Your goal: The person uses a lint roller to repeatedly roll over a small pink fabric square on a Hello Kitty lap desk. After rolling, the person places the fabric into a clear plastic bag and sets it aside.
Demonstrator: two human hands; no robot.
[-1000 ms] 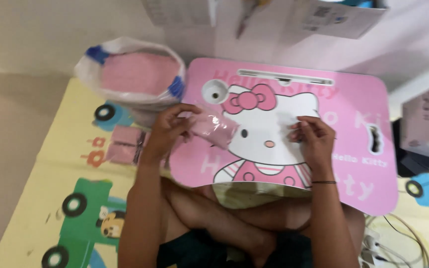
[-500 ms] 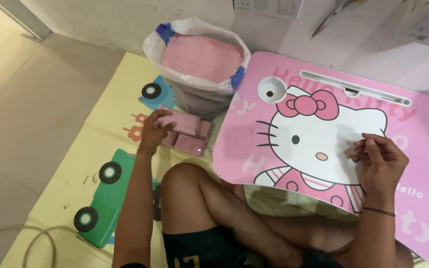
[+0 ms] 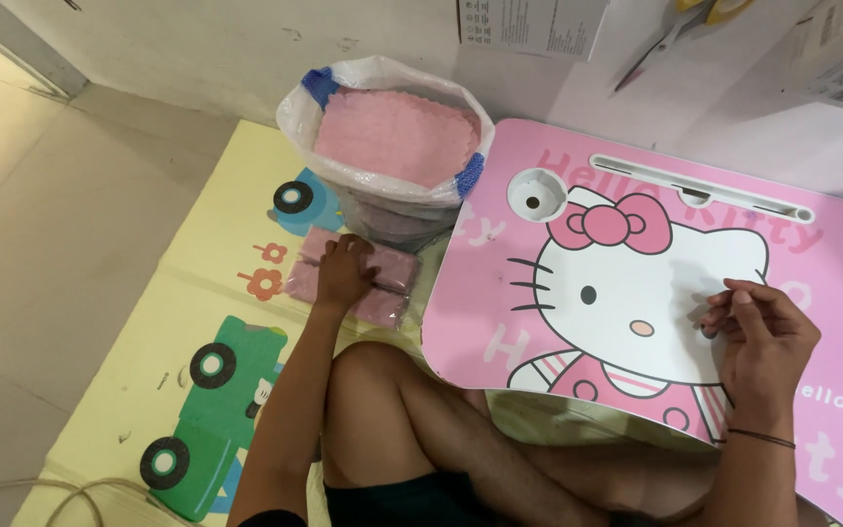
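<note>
Left hand has come down onto the folded pink cloths on the floor mat; view has drawn closer.

Largest first: the pink lap desk (image 3: 500, 303) spans the person's legs, and the right hand (image 3: 761, 337) rests on its white print, fingers (image 3: 724, 314) curled loosely together, nothing visibly held. The white sack (image 3: 387, 146), open-topped, stands left of the desk, full of pink cloths. The folded cloths (image 3: 387, 283) lie on the yellow mat (image 3: 187, 322) just before the sack, long axis running left-right, slightly tilted. The left hand (image 3: 343, 273) lies palm-down, fingers flat, pressing rather than gripping. Judgement: press evenly and square the edges so the stack lies level.
</note>
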